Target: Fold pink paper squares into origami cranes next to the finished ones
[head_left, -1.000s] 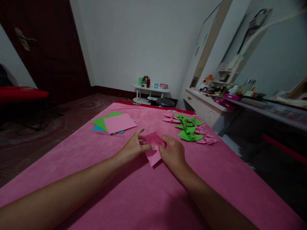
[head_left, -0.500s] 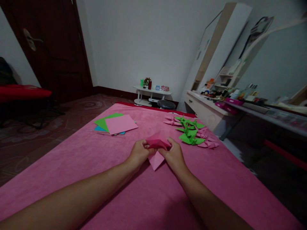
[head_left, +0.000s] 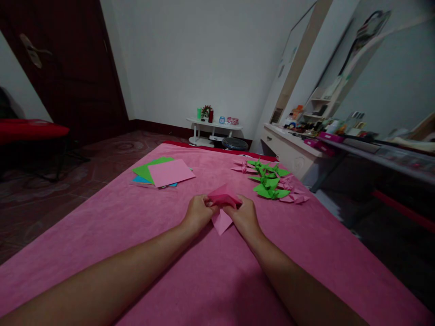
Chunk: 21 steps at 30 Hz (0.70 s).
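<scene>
**Folded pink paper sheet (head_left: 222,221) held at frame centre**

Its sides are pinched by the left hand (head_left: 198,212) and right hand (head_left: 245,215) — fingers (head_left: 242,199) closed on it. Green and pink folded-paper birds (head_left: 272,192) are spread at right; flat coloured paper sheets (head_left: 171,173) are stacked left of centre.

Has a bare left wrist (head_left: 183,227), slim and smooth in outline. Just ahead of that wrist, ends in a slender, bare left hand (head_left: 196,213) with a blunt, rounded thumb (head_left: 213,209). Behind the left wrist, broadens evenly into a long left forearm (head_left: 115,271), bare as far as shows. To the right of the left wrist, matches with a bare right hand (head_left: 245,216) and a tapering, bare right forearm (head_left: 288,269), dimmer in shadow.
</scene>
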### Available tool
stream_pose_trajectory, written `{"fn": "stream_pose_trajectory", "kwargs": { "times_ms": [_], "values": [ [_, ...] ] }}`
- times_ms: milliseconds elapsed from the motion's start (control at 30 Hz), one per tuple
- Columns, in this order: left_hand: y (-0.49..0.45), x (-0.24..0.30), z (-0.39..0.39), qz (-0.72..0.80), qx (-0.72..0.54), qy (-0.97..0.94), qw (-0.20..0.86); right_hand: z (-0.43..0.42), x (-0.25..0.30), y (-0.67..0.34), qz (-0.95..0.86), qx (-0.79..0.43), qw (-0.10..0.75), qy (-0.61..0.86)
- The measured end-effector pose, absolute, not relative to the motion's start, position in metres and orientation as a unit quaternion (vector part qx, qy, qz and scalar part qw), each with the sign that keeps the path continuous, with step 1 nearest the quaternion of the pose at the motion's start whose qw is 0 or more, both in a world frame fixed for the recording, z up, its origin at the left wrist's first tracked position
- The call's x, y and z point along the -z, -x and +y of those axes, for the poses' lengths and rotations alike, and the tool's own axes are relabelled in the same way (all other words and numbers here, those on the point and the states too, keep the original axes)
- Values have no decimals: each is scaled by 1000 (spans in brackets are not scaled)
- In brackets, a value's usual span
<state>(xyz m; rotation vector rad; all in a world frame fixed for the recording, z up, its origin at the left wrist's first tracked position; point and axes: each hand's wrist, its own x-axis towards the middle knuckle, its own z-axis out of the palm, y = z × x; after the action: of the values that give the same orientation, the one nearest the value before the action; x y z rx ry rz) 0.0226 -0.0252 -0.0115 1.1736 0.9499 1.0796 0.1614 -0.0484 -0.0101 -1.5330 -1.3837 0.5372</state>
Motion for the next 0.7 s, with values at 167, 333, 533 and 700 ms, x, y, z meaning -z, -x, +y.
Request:
{"fn": "stream_pose_trajectory", "kwargs": {
  "times_ms": [167, 333, 533, 700],
  "values": [
    [-17, 0, -31, 370, -435, -510, 644, -43, 14, -165, -548, -246, 478, 641],
    [-15, -7, -35, 378, -409, -495, 667, -41, 16, -167, -540, -258, 474, 646],
    [-10, -9, -35, 325, -397, -469, 719, -41, 11, -169, -524, -306, 484, 630],
    [-2, -9, -32, 263, -367, -482, 751, -42, 2, -170, -477, -394, 522, 586]
  ]
}}
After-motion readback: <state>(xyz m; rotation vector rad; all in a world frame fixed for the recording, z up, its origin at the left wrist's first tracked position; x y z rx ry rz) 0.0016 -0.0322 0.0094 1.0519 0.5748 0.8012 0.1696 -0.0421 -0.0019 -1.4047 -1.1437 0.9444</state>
